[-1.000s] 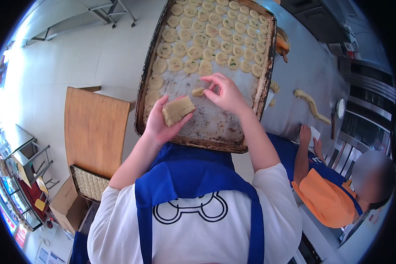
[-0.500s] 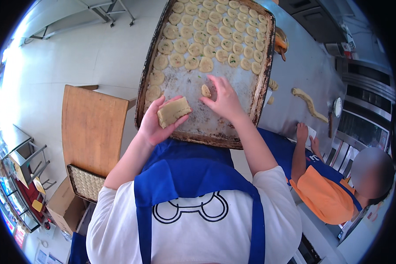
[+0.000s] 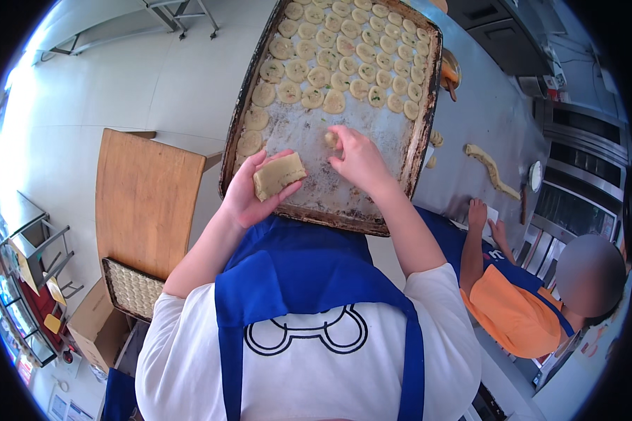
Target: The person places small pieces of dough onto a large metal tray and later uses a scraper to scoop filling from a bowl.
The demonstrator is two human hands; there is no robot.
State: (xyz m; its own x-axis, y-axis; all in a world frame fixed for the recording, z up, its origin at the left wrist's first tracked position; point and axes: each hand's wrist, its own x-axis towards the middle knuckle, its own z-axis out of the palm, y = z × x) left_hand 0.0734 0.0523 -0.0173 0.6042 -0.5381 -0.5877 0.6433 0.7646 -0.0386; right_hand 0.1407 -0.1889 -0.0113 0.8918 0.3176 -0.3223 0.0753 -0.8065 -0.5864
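Cupping a dough block [image 3: 279, 177] in the left hand [image 3: 247, 191], I kept its fingers wrapped around it above the baking tray's [image 3: 333, 193] near left. The right hand's [image 3: 334, 147] fingers curved narrowly at a small dough piece [image 3: 331, 140] mid-tray; I couldn't tell whether they gripped it. Flattened dough rounds [image 3: 333, 102] lay beyond, on the far side.

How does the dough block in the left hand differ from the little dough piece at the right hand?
Size: the dough block is much bigger than the small dough piece.
Shape: the dough block is a straight-edged slab; the small dough piece looks more rounded, though partly hidden.
Place: the left hand cradles the dough block; the small dough piece is at the right hand.
Both are pale yellowish.
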